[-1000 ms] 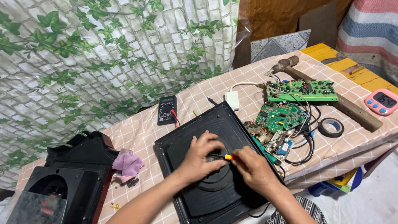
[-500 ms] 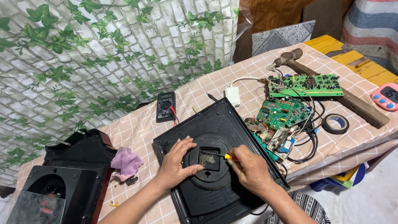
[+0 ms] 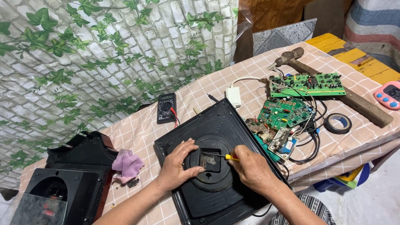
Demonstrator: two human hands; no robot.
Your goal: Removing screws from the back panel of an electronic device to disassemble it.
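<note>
Black square panel (image 3: 216, 162) lies flat on the checked worktop (image 3: 137, 129), round hub at its centre; your left hand (image 3: 177, 166) presses the hub's rim, fingers spread, gripping nothing; your right hand (image 3: 252, 168) is closed around a yellow-handled screwdriver (image 3: 221, 156), tip in the central recess; the fastening work looks under way, and the next turn calls for a seated tip.

Black panel (image 3: 216, 166), yellow-handled screwdriver (image 3: 223, 156), green circuit boards (image 3: 306, 84), pink-and-white checked cloth (image 3: 200, 89), pink timer (image 3: 388, 94).

— Where does the single head view look from?
— From above the table's near edge (image 3: 333, 164), angled down and forward toward the far ivy-patterned wall (image 3: 104, 62)
— How near?
— Close: the forearms run off the bottom edge of the view
</note>
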